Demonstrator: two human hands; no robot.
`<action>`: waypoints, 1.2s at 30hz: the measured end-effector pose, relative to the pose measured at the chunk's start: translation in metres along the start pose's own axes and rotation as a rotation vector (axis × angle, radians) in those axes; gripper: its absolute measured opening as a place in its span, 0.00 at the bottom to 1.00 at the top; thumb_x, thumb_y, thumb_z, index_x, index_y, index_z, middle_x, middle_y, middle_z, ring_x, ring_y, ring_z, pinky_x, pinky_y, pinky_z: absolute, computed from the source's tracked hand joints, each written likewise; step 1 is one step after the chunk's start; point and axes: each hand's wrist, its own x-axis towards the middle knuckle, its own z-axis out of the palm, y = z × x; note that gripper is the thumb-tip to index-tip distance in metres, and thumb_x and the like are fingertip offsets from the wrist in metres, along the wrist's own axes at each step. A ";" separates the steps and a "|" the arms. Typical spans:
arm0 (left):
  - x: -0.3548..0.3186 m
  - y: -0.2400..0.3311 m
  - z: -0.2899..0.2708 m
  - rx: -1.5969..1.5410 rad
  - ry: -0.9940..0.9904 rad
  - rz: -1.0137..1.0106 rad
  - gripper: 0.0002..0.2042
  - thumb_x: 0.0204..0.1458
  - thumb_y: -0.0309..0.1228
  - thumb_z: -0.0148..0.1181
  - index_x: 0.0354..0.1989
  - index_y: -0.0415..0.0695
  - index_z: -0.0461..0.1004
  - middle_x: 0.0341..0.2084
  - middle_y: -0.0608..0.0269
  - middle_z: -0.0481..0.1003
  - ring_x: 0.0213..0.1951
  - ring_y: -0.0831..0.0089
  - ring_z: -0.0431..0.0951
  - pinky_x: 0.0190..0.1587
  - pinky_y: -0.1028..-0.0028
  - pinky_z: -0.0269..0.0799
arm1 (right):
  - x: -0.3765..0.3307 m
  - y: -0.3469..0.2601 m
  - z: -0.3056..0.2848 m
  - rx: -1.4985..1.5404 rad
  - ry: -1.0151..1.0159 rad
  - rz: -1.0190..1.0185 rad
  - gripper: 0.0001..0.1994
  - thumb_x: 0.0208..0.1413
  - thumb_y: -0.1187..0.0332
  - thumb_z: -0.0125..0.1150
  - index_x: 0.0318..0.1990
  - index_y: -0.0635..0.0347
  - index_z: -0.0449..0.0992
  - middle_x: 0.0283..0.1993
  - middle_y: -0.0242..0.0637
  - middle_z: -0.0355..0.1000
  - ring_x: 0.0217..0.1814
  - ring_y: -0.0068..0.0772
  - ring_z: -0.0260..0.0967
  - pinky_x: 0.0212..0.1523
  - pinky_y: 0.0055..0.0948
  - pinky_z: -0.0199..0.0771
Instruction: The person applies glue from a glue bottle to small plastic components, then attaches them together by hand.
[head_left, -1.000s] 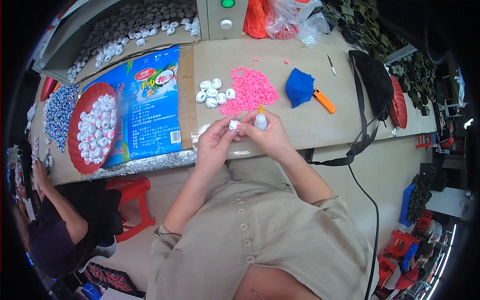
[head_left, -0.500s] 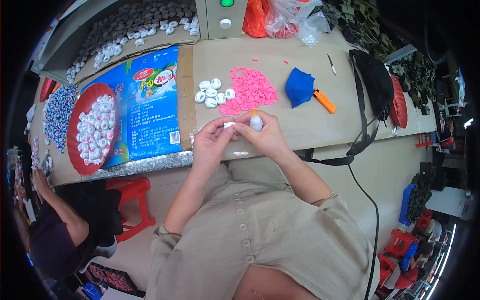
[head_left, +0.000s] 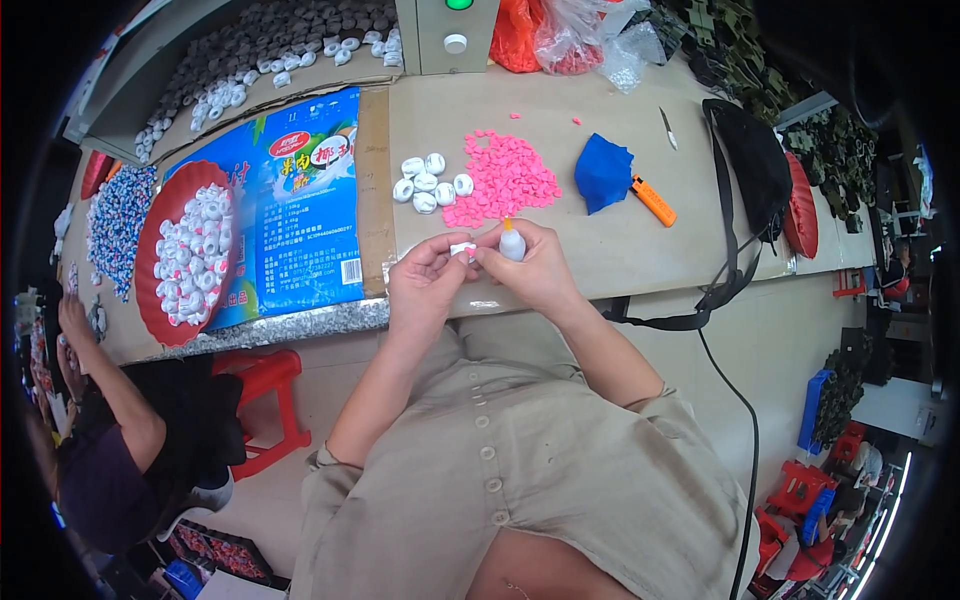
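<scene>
Between the fingertips of my left hand [head_left: 425,285] is a small white rounded piece [head_left: 461,248], with a bit of pink showing on it. My right hand [head_left: 535,268] grips a small white squeeze bottle [head_left: 511,243] with a yellow tip, its thumb and fingertip meeting the white piece. Just beyond my hands lies a heap of small pink pieces [head_left: 512,180]. Left of that heap sit several white rounded pieces [head_left: 425,183] with dark marks. Fingers partly cover the held piece.
A red scalloped tray [head_left: 150,290] of white pieces stands on a blue printed cardboard sheet [head_left: 300,230] at left. To the right lie a blue cloth-like scrap [head_left: 602,172], an orange utility knife [head_left: 654,201], a small blade [head_left: 668,130] and a black bag [head_left: 742,170]. A co-worker [head_left: 110,450] sits far left.
Both my hands stay in nearly the same place, still on the white piece and the bottle. At far left, the co-worker's arm has shifted up and away. The whole view has moved slightly.
</scene>
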 end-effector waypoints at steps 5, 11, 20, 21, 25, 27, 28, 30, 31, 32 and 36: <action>0.000 0.004 0.002 -0.002 -0.003 -0.002 0.08 0.47 0.22 0.50 0.37 0.35 0.67 0.28 0.61 0.71 0.27 0.80 0.70 0.33 0.80 0.67 | 0.000 -0.002 0.004 0.015 0.007 -0.061 0.06 0.43 0.73 0.57 0.29 0.64 0.70 0.23 0.31 0.68 0.21 0.15 0.63 0.20 0.16 0.64; 0.013 0.032 -0.016 -0.330 0.006 -0.159 0.08 0.47 0.22 0.48 0.37 0.37 0.66 0.21 0.63 0.67 0.26 0.77 0.70 0.29 0.77 0.67 | 0.000 -0.004 -0.016 0.421 -0.082 0.055 0.14 0.48 0.69 0.52 0.41 0.65 0.61 0.31 0.35 0.65 0.25 0.21 0.64 0.23 0.22 0.68; 0.039 0.037 -0.023 1.417 0.024 0.521 0.12 0.43 0.22 0.53 0.39 0.40 0.66 0.29 0.56 0.66 0.29 0.61 0.69 0.30 0.71 0.65 | -0.003 -0.013 -0.040 0.488 0.035 -0.052 0.12 0.47 0.70 0.55 0.39 0.63 0.65 0.28 0.32 0.64 0.21 0.18 0.59 0.20 0.16 0.61; 0.038 0.036 -0.022 1.447 0.017 0.563 0.13 0.43 0.22 0.52 0.40 0.41 0.66 0.30 0.56 0.66 0.29 0.63 0.70 0.30 0.71 0.65 | -0.001 -0.010 -0.043 0.490 0.055 -0.063 0.11 0.47 0.72 0.55 0.38 0.63 0.65 0.26 0.32 0.64 0.20 0.17 0.58 0.19 0.15 0.57; 0.027 0.038 -0.016 1.173 -0.005 0.477 0.12 0.44 0.20 0.51 0.39 0.40 0.65 0.31 0.55 0.69 0.29 0.65 0.72 0.28 0.72 0.68 | 0.003 -0.002 -0.043 0.540 0.138 -0.149 0.10 0.46 0.71 0.56 0.37 0.62 0.66 0.26 0.31 0.64 0.20 0.15 0.54 0.18 0.14 0.51; 0.021 0.037 -0.007 0.755 0.012 0.278 0.12 0.44 0.20 0.51 0.39 0.39 0.66 0.32 0.57 0.70 0.29 0.70 0.72 0.29 0.76 0.68 | 0.004 -0.001 -0.041 0.609 0.140 -0.192 0.09 0.47 0.71 0.56 0.36 0.61 0.66 0.26 0.31 0.64 0.20 0.16 0.54 0.19 0.15 0.52; 0.018 0.036 -0.003 0.334 0.029 0.083 0.11 0.45 0.20 0.52 0.39 0.37 0.66 0.32 0.59 0.70 0.28 0.76 0.72 0.30 0.81 0.67 | 0.004 -0.001 -0.039 0.611 0.138 -0.191 0.09 0.47 0.71 0.56 0.36 0.61 0.66 0.26 0.31 0.64 0.20 0.16 0.54 0.19 0.15 0.52; 0.015 0.029 0.000 0.167 0.032 0.030 0.11 0.46 0.20 0.51 0.40 0.36 0.65 0.32 0.59 0.70 0.29 0.78 0.71 0.30 0.80 0.69 | 0.007 -0.003 -0.033 0.765 0.123 -0.215 0.09 0.47 0.70 0.55 0.35 0.61 0.65 0.27 0.32 0.65 0.21 0.18 0.56 0.20 0.16 0.55; 0.015 0.025 0.000 -0.002 0.031 -0.024 0.11 0.46 0.20 0.50 0.40 0.35 0.65 0.32 0.60 0.70 0.31 0.79 0.70 0.31 0.80 0.70 | 0.008 -0.003 -0.030 0.766 0.123 -0.215 0.09 0.47 0.70 0.55 0.35 0.61 0.65 0.27 0.32 0.65 0.21 0.18 0.56 0.20 0.16 0.55; 0.014 0.021 -0.001 -0.001 0.030 -0.024 0.11 0.46 0.20 0.50 0.40 0.35 0.65 0.32 0.60 0.70 0.31 0.79 0.70 0.31 0.80 0.70 | 0.008 -0.004 -0.027 0.712 0.120 -0.242 0.10 0.47 0.71 0.56 0.36 0.61 0.64 0.28 0.32 0.65 0.22 0.18 0.58 0.22 0.17 0.57; 0.009 0.007 0.002 0.189 0.037 0.069 0.14 0.46 0.19 0.50 0.43 0.35 0.63 0.29 0.61 0.69 0.30 0.80 0.70 0.32 0.82 0.68 | 0.003 0.006 -0.021 0.379 0.173 -0.358 0.13 0.47 0.70 0.56 0.38 0.62 0.61 0.30 0.33 0.64 0.28 0.21 0.61 0.29 0.19 0.62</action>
